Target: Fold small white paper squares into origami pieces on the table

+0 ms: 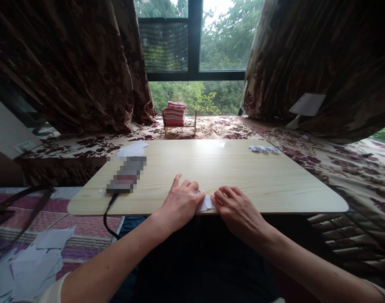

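My left hand [182, 200] and my right hand [234, 205] rest side by side at the near edge of a pale wooden table [211, 168]. Between them lies a small folded piece of white paper [205, 203]. The left fingers are bent and press down on the paper's left part, with the thumb stretched outward. My right fingertips are curled against its right edge. Most of the paper is hidden under the fingers.
A blurred flat device [126, 174] with a black cable lies on the table's left, white paper sheets [132, 149] behind it. Crumpled paper [263, 148] sits at the far right. A small wooden rack with striped cloth [175, 113] stands by the window. Loose papers [37, 261] lie lower left.
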{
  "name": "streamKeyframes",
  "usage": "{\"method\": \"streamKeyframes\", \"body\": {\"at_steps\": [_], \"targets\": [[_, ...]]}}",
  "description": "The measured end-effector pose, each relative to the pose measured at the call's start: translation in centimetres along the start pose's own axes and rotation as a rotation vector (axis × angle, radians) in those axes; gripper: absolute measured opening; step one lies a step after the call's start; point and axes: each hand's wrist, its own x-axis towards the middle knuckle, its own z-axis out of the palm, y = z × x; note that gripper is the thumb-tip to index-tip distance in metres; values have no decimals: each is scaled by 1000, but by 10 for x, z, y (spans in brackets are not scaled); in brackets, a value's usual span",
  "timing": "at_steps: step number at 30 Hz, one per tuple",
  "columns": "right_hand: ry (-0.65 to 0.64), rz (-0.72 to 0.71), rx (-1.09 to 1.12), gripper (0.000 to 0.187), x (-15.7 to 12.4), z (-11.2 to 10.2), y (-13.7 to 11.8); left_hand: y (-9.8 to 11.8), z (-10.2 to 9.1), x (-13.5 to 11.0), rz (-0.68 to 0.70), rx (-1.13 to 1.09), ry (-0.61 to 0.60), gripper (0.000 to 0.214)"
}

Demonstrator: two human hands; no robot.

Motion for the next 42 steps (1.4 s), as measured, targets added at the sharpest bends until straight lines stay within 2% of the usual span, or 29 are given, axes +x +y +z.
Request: {"method": "streamKeyframes", "body": {"at_steps": [8,12,16,21,24,29,32,36,39,42], "targets": [[82,61,-22,27,-29,-3,2,0,-4,-3,19,0,-14,29],[8,158,117,17,-20,-10,5,1,-6,-3,3,-11,-14,30],[6,147,159,32,-10,-5,-2,-2,-2,-5,1,-29,39,28],[31,187,196,34,-14,8,-7,-2,6,-13,80,-30,138,35],[32,181,207,36,-16,10,-7,2,7,-14,121,-52,99,36],[16,191,194,34,-13,8,-9,-3,-2,-7,68,-14,-22,34],[3,206,199,32,-11,5,-11,-13,-11,-2,43,-12,-34,34],[-18,218,228,30,-9,2,-11,-22,-21,12,-68,-98,-12,31],[-16,219,259,29,-8,0,-7,-17,-22,26,-91,-143,-22,25],[-19,211,314,29,-9,-2,1,-11,-21,36,-101,-189,-96,16]]}}
